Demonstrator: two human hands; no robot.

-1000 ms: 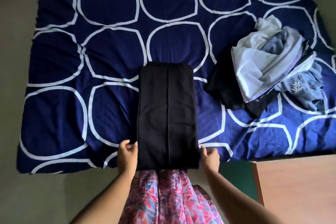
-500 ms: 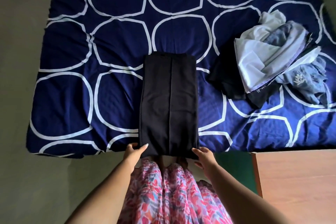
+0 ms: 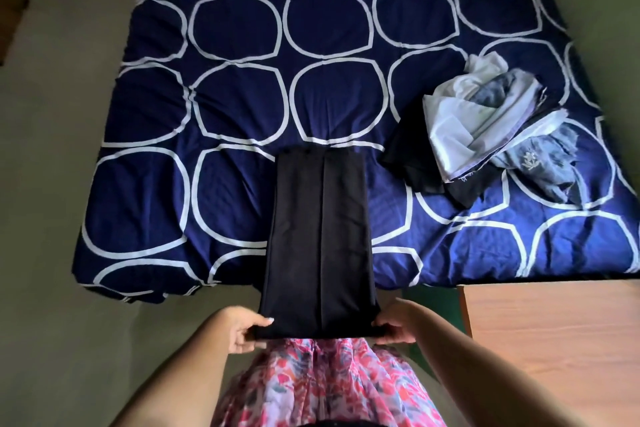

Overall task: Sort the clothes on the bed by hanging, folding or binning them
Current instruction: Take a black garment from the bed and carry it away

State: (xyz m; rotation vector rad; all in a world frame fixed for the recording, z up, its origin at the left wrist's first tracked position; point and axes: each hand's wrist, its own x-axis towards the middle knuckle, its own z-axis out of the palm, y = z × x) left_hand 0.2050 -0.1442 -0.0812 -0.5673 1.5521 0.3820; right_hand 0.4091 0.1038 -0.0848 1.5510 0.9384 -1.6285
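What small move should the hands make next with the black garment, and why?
Probably lift the near end and fold it over to the far end. The black garment lies as a long narrow strip on the bed, and the left hand and right hand each pinch a near corner.
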